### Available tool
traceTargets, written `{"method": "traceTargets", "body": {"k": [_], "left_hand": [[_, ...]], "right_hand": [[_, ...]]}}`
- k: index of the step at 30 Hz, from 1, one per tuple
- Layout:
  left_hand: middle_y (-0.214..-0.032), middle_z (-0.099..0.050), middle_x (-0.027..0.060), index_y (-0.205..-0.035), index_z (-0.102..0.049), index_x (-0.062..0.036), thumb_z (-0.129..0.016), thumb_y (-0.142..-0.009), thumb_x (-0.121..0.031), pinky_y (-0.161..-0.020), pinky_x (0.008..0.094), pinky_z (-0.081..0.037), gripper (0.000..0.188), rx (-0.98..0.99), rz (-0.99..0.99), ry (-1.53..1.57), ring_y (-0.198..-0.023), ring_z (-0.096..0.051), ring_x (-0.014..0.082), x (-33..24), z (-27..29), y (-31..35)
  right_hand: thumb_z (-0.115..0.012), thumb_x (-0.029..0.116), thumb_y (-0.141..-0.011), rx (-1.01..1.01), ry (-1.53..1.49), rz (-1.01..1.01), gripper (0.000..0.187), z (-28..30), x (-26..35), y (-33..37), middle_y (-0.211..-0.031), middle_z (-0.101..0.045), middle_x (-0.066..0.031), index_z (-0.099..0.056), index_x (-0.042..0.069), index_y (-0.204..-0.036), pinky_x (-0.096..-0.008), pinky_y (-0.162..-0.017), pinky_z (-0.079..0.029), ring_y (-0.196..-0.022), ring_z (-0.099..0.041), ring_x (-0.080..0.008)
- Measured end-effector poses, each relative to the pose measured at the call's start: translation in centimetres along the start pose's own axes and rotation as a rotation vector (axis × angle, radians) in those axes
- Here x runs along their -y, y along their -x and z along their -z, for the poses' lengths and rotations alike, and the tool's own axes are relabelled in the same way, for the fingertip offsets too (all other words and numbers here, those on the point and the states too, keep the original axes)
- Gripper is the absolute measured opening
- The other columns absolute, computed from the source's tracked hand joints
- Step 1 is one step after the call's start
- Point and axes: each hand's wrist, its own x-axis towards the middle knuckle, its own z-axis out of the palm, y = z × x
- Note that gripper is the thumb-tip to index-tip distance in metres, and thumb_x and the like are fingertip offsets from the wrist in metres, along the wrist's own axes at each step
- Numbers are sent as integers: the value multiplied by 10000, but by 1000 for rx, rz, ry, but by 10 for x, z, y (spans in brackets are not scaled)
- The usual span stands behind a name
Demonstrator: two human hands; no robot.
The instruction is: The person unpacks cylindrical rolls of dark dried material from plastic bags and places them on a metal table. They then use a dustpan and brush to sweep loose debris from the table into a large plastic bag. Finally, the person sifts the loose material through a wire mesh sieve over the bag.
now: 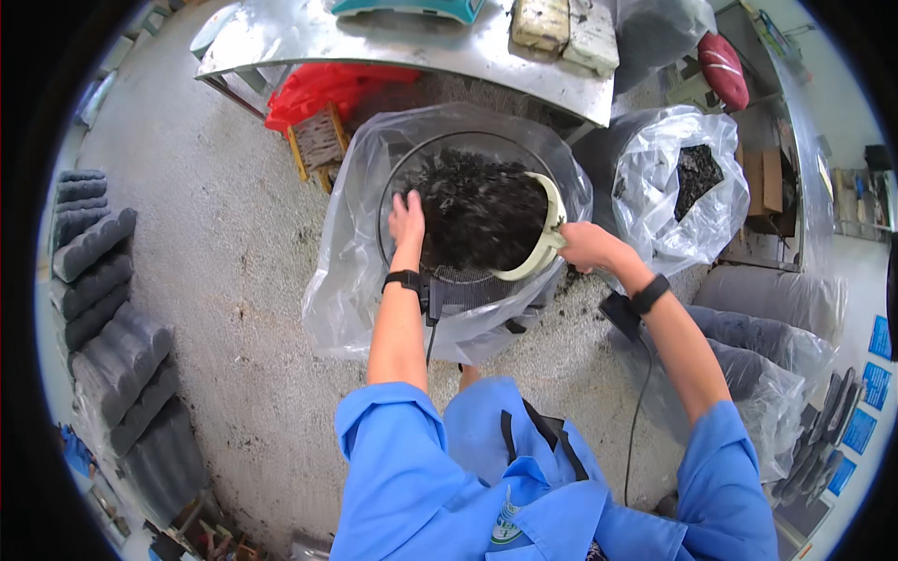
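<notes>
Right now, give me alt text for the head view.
A person's right hand grips a pale handled scoop bordering dark flakes above a round mesh sieve ringed by a clear plastic bag; the left hand is at the flakes' left edge. A metal table stands beyond.

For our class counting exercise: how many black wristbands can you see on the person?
2: the left wristband, just behind the left hand, and the right wristband, just behind the right hand. None seems hidden.

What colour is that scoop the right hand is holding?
The scoop is pale yellowish-green; it shows best in the head view.
</notes>
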Motion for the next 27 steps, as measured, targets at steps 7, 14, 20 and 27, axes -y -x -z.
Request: {"method": "traceTargets", "body": {"k": [7,14,20,27], "left_hand": [[-1329,-486,189,-1247,-518,-41,-337,-955,-465,-923,523,-421,546,860,-281,-299,-1145,-535,350,84,7,135],[-1283,-547,165,-1271,-542,-82,-362,-922,-591,-1047,357,-344,643,1623,-243,-136,-1232,-470,304,87,28,260],[-1459,-335,176,-1465,-228,-145,-476,-900,-524,-1088,385,-291,725,1531,-390,-369,-1310,-363,368,52,47,257],[-1402,-420,179,-1389,-363,-26,-451,-952,-400,-1065,387,-319,582,1467,-709,-268,-1274,-422,322,27,33,257]], "right_hand": [[-560,71,-759,-8,306,32,185,-7,35,-20,-805,-685,-177,-681,-33,-854,-393,-645,-559,-705,-684,-302],[-585,118,-747,-297,557,137,133,-42,40,15,-737,-676,-108,-697,59,-708,-366,-590,-543,-723,-686,-248],[-580,91,-746,-495,437,196,109,-43,22,78,-661,-635,-103,-643,8,-777,-374,-538,-530,-649,-670,-252],[-528,239,-854,-645,-273,-72,324,-65,-28,188,-707,-637,-193,-466,125,-1151,-514,-547,-490,-644,-628,-399]]}}
